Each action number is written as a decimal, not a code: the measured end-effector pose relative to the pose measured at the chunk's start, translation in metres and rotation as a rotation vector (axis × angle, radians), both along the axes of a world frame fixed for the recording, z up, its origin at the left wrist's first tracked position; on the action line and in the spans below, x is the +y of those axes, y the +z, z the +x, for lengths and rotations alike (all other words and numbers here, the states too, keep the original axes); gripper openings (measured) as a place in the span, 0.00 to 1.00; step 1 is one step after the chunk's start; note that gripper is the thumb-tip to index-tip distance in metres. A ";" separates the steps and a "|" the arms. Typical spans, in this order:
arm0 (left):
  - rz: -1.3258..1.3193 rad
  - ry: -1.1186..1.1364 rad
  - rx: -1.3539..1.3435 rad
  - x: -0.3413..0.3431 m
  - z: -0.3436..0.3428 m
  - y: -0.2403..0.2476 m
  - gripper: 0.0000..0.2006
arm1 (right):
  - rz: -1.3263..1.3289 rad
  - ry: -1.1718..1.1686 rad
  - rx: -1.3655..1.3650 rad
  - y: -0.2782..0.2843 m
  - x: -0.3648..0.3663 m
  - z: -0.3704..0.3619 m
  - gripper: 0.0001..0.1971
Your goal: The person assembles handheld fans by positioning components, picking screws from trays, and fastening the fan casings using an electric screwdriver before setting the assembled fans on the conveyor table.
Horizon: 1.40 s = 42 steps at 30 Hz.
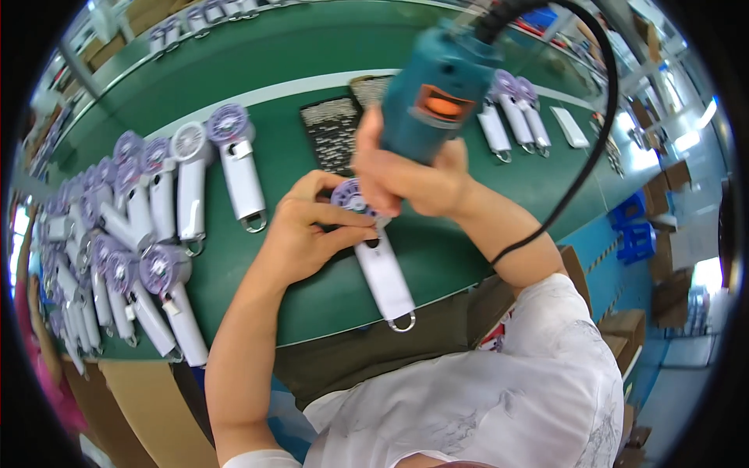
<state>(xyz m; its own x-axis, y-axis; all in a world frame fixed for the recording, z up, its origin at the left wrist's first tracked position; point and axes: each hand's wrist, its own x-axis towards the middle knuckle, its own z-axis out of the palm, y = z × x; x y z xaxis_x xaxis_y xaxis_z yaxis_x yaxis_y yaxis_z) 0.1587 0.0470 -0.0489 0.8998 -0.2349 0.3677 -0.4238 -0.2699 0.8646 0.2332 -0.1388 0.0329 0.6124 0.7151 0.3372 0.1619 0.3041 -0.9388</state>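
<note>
On the green bench, the white handheld fan (382, 269) lay under both hands: left hand (308, 230) pinched around its purple head, right hand (406, 175) wrapped tight on the teal electric screwdriver (437, 93) directly above it.

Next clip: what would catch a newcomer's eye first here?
The teal power screwdriver at top centre, gripped by the right hand, stands out first, its black cord looping down the right. Under it, at centre, the left hand steadies a white handheld fan with a purple head on the green table. A crowd of matching fans fills the left side.
</note>
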 end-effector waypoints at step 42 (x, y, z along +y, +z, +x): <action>0.047 0.144 -0.198 -0.034 -0.013 -0.006 0.14 | -1.062 -1.056 -0.513 -0.042 -0.152 -0.080 0.14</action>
